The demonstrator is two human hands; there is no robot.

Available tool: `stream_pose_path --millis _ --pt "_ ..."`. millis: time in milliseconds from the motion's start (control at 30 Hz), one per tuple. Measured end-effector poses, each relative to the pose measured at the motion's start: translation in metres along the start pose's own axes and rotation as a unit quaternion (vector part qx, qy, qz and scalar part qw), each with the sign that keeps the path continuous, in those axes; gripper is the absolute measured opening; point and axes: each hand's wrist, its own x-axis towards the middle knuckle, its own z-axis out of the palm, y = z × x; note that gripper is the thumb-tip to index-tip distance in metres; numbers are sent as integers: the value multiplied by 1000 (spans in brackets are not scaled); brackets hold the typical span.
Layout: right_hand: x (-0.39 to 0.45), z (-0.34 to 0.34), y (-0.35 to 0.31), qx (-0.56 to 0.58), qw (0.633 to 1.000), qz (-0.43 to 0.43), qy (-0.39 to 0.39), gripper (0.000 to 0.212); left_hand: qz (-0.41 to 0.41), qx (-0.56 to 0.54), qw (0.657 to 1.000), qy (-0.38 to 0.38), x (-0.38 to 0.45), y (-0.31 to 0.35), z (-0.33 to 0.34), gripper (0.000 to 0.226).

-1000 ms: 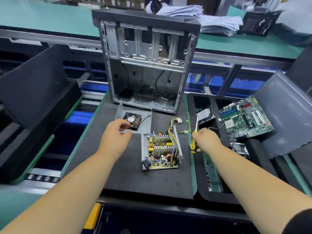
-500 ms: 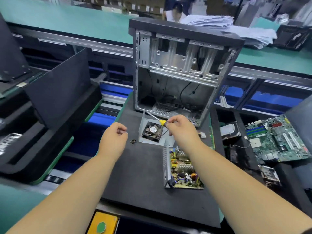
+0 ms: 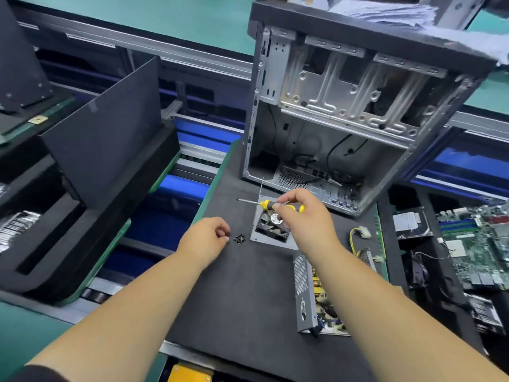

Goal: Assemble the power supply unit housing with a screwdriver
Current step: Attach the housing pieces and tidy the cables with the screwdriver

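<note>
Yellow-handled screwdriver point(image 3: 278, 206) pinched in right hand point(image 3: 301, 216) above fan point(image 3: 272, 221); left hand point(image 3: 205, 239) loosely curled, empty, beside screws point(image 3: 239, 239).

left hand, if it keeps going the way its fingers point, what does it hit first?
Likely the small pile of black screws on the mat, just beyond the left hand's fingertips; next comes the fan plate. Hand height is unclear.

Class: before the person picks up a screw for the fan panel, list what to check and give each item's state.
1. Screwdriver held by the right hand: ok.
2. Loose screws on the mat, beside the left hand: ok.
3. Left hand free of any screw: cannot tell.
4. Fan panel lying flat on the mat: ok.
5. Power supply board covered by housing: not ok, open.
</note>
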Motion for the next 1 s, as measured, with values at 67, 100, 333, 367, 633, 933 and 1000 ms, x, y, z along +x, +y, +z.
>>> stream_pose_path --millis 67,100,333,367,633,933,1000 --pt "2 4 1 5 1000 6 6 5 25 27 999 -14 5 -1 4 18" --pt "3 6 1 2 1000 8 6 5 35 34 999 -14 7 -2 7 16" --pt "7 9 2 -11 1000 14 15 7 77 46 996 0 11 0 14 14" --pt "7 9 2 -7 1000 15 16 7 79 47 996 2 11 0 14 13" --pt "3 3 -6 15 999 18 25 6 -29 -139 990 18 6 5 -5 11" --pt "-10 -9 -49 93 995 -23 37 6 -101 -648 753 -44 9 55 -50 12" --pt "-14 -13 -56 91 994 -40 35 8 -98 -671 732 -57 8 60 -55 12"
